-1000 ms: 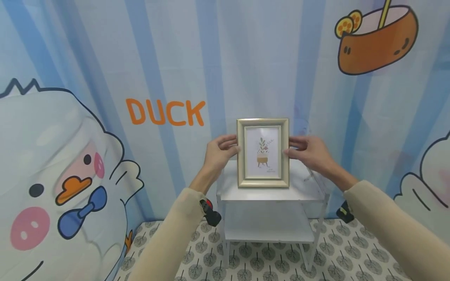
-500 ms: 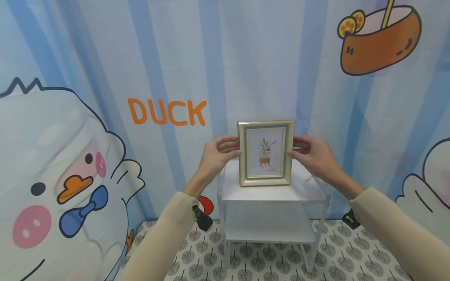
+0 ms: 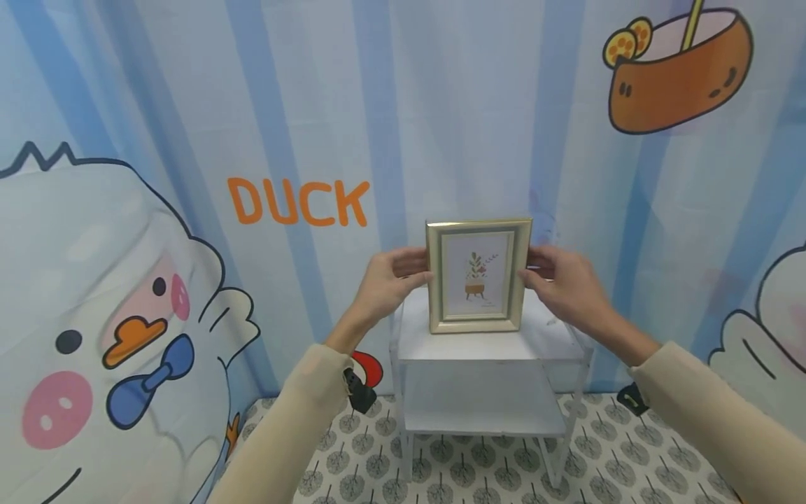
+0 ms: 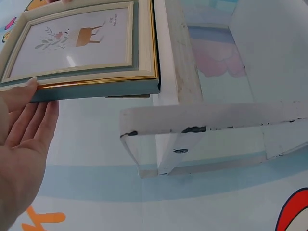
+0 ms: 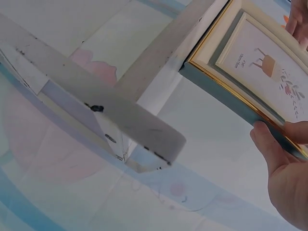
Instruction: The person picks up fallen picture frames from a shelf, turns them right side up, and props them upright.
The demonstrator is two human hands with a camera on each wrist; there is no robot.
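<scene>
Left hand grips the left side of the golden picture frame, its thumb at the front; the frame is upright between both hands, with its lower edge at the top board of the white stand; right hand grips the right side, at about equal height.

A printed, blue-striped backdrop
Head view: white cartoon duck at nine o'clock, orange lettering at ten, brown cup at two, tree-patterned floor at six.
</scene>
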